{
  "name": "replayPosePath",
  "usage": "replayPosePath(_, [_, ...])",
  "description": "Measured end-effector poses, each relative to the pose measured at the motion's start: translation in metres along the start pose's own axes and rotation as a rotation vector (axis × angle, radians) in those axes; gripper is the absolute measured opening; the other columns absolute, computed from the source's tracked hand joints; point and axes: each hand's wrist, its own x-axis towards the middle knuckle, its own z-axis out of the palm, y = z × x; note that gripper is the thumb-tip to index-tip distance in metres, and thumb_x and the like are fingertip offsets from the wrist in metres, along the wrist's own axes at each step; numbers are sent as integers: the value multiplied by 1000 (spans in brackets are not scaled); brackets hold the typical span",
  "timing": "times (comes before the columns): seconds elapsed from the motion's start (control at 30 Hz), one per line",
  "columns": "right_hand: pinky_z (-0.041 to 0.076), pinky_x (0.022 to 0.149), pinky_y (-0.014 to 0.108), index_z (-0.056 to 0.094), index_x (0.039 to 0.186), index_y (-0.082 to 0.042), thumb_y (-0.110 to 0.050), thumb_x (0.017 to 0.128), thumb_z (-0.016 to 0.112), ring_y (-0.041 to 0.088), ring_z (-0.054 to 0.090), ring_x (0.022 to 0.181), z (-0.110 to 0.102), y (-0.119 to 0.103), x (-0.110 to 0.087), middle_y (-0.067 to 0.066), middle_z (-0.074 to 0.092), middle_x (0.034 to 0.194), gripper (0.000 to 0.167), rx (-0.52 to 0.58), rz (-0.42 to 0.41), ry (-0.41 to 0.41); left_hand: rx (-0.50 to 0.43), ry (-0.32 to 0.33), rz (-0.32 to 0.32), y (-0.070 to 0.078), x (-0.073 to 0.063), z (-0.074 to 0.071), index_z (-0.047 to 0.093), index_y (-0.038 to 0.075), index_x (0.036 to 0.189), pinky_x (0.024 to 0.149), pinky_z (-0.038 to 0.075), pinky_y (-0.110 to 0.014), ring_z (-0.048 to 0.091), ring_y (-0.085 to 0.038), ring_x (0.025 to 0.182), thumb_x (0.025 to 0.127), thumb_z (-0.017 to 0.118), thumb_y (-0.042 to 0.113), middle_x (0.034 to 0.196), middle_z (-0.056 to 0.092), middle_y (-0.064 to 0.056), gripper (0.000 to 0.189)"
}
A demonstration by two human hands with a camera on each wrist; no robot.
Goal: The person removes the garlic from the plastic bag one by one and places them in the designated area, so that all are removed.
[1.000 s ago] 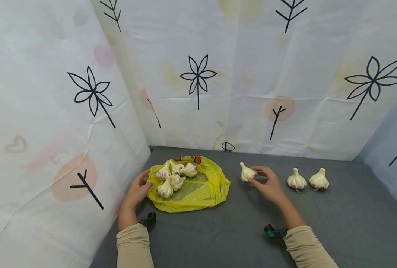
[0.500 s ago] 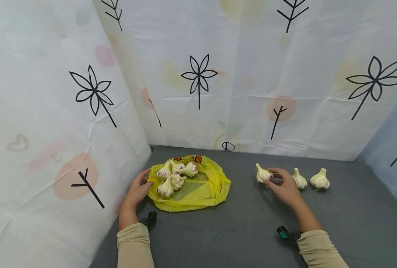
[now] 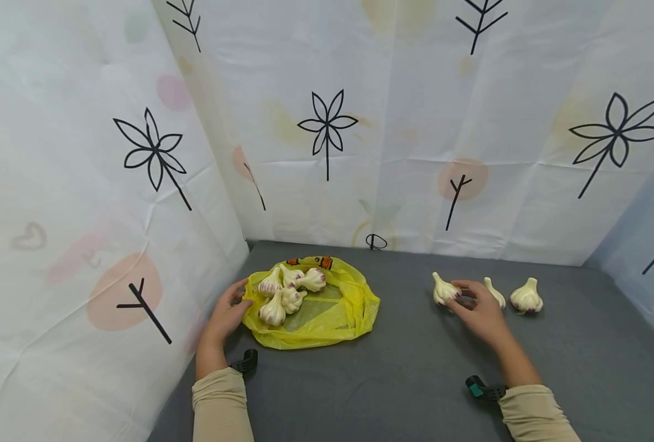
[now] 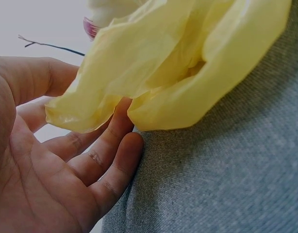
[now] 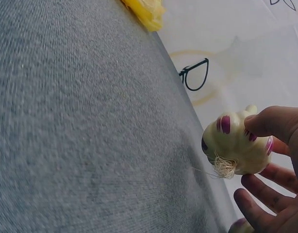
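A yellow plastic bag (image 3: 354, 310) lies spread wide on the table, with several white, purple-streaked garlic bulbs (image 3: 272, 312) gathered in its left part. My left hand (image 3: 226, 316) holds the bag's left rim, and the left wrist view shows the thin yellow plastic (image 4: 154, 73) between thumb and fingers. To the right of the bag, my right hand (image 3: 481, 314) grips one garlic bulb (image 3: 444, 290) with thumb and fingertips. Seen in the right wrist view, that bulb's root tuft (image 5: 224, 166) faces the camera, and its neck points away.
Two more garlic bulbs stand to the right: one (image 3: 496, 292) partly hidden behind my right hand, the other (image 3: 527, 296) beyond it. The dark grey table (image 3: 382, 387) ends against a white printed cloth (image 3: 283, 202) at the back and left.
My right hand has moved to the right with its garlic bulb, away from the bag and toward the two standing bulbs. The left hand and bag have stayed in place.
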Motion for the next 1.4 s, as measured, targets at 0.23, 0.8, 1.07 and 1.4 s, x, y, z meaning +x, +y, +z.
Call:
replayPosePath(0.23, [60,92,30,61,136,10,-9,97,78,52,63,123,-4,1,-2,31,58,135,46,-17,12,-11,8,4,13,-1,0,0,35,17,167,112,44,-57,42,-45,148,108,57,18,160,43,-29,63])
replayPosePath(0.8, [52,101,62,58,141,9,-15,101,73,54,61,127,-6,5,-6,33,58,139,49,-94,26,-43,15,-2,6,2,-1,-1,36,16,167,114,42,-61,38,-47,151,108,57,18,162,40,-29,63])
replayPosePath(1.07, [53,98,62,59,139,10,-11,100,74,54,62,125,-7,6,-9,34,62,137,47,-85,-9,-16,10,3,-2,1,-3,1,36,16,166,111,44,-57,40,-46,149,108,57,18,160,41,-29,62])
replayPosePath(1.4, [52,99,66,59,141,7,-15,101,73,53,59,128,-16,-4,-5,33,60,138,48,-88,-2,-3,4,-1,-9,1,-1,1,36,18,166,112,44,-59,40,-47,149,107,58,19,161,39,-28,63])
